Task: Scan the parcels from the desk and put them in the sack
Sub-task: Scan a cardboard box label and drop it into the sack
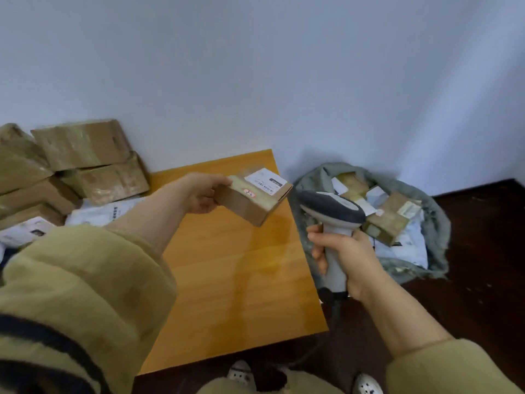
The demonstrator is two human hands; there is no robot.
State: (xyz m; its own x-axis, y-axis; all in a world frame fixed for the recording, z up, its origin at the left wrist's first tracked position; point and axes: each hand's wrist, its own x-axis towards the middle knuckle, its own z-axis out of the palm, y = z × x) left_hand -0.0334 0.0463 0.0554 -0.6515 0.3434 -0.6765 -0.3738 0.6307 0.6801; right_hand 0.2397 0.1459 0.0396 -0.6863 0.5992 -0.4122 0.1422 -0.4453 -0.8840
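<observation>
Scan step, by the look: left hand (203, 194) grips 1 small parcel (250, 206) by its end, above desk (241, 280) centre, label (265, 182) up. Right hand (343, 251) wraps scanner (332, 211) handle, head aimed at label from 3 o'clock. Next prob needs beam square on barcode, then parcel carried to sack (437, 223) at 3 o'clock, part full. Orange wood desk; more boxes (71, 166) stacked at 9 o'clock. Pale wall (284, 66) at 12, dark floor (483, 280) at 4.
</observation>
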